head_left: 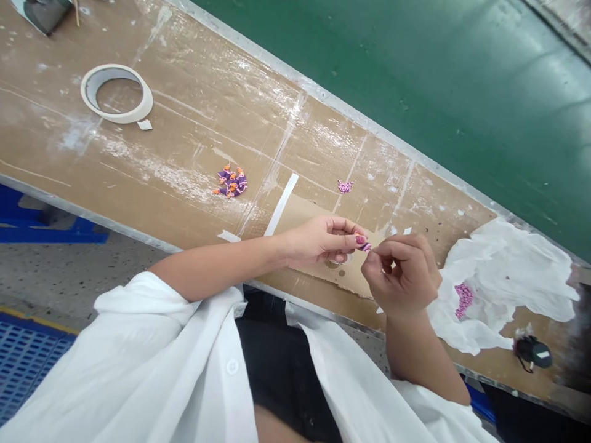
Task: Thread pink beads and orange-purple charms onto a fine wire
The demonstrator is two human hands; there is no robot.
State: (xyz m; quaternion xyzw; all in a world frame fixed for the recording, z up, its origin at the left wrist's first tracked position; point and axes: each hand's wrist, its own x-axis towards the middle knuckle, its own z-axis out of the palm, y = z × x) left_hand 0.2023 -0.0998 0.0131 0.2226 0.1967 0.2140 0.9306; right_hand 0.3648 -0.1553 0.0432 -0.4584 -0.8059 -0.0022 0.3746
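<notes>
My left hand point(323, 241) pinches a small purple piece with pink trim point(365, 247) between thumb and fingertips, over the cardboard sheet. A bit of orange shows at its upper end. Close against the piece is my right hand point(404, 271), its thumb and index finger pressed together; whatever they hold is too small or hidden to make out. Several similar purple and orange pieces point(233, 180) lie in a cluster to the left. Farther back sits a little pile of pink-purple bits point(345, 186). More pink bits point(463, 299) rest on crumpled white sheeting point(521, 264) at the right.
A roll of masking tape point(143, 106) lies at the left of the brown-covered table point(194, 141). White tape strips point(282, 203) edge the cardboard point(302, 215). At the right front is a small black object point(534, 352). A green surface point(406, 74) borders the table's far side.
</notes>
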